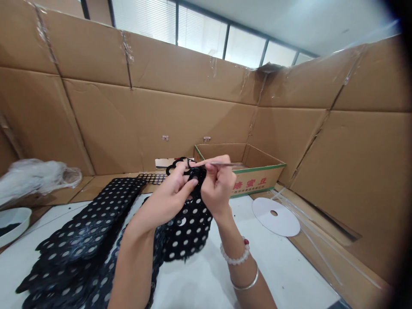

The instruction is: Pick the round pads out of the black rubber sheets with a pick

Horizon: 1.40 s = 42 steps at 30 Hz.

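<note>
My left hand [174, 195] is closed, its thumb and fingers pinching the top of a black sheet [193, 221] full of round holes with pale centres. The sheet hangs down over the white table. My right hand [219, 182] is curled close beside it, touching the sheet's upper edge. A thin metal blade [230, 164] runs across the right fingers and points right. Black scissors handles [174, 166] show behind my left fingers, seemingly part of the same scissors. The exact grip is partly hidden. Stacked black perforated sheets [86, 227] lie left of my left forearm.
Behind my hands stands an open cardboard box [257, 174] with green edging. A white disc [276, 216] with a central hole lies at the right. A white bowl [14, 223] and clear plastic bags [38, 174] are at the left. Tall cardboard walls [186, 116] surround the table.
</note>
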{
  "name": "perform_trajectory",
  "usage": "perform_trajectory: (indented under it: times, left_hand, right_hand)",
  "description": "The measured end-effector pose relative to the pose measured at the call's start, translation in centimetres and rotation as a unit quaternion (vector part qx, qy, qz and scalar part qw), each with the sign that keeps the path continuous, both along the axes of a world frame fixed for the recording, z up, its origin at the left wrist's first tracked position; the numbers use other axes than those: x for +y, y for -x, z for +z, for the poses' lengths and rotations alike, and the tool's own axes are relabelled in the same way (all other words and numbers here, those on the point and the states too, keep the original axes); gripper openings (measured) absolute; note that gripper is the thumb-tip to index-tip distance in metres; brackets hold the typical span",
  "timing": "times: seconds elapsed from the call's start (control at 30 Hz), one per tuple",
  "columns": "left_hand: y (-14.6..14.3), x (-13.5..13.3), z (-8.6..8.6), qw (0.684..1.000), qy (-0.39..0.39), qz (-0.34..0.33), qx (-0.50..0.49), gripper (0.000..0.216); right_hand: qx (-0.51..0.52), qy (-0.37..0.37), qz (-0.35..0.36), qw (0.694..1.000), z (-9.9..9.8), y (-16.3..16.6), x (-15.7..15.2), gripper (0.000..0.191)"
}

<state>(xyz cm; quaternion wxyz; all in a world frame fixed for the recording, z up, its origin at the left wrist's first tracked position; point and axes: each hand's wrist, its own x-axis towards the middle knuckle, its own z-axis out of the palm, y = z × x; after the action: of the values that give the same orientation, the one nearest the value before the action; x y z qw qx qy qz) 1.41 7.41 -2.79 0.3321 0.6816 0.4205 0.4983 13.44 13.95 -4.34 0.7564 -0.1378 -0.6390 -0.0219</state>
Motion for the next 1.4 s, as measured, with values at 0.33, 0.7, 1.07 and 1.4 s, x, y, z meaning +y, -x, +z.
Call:
perform_trajectory:
  times: [0.33,0.7,1.07,1.4]
  left_hand:
    - [-0.4,-0.4,0.3,0.993,-0.029,-0.044,0.107,0.033]
    - [3.1,-0.8,0.5,0.989,-0.005,0.027,-0.147,0.03]
    - [0.9,0.3,0.7,0.969,-0.047,0.132,-0.204,0.047]
    - [0.5,0.0,1.0,0.965,-0.11,0.164,-0.175,0.041]
  right_hand:
    - [0.132,0.198,0.271,0.933,1.3,-3.0,2.1,0.015]
    - [0.131,0.189,-0.163,0.96,-0.8,-6.2,7.8,0.024]
    - [0.059,0.07,0.065,0.994,1.2,-1.6,2.3,0.011]
    - [-0.161,0.005,0.143,0.977,1.9,-1.3,-1.9,0.011]
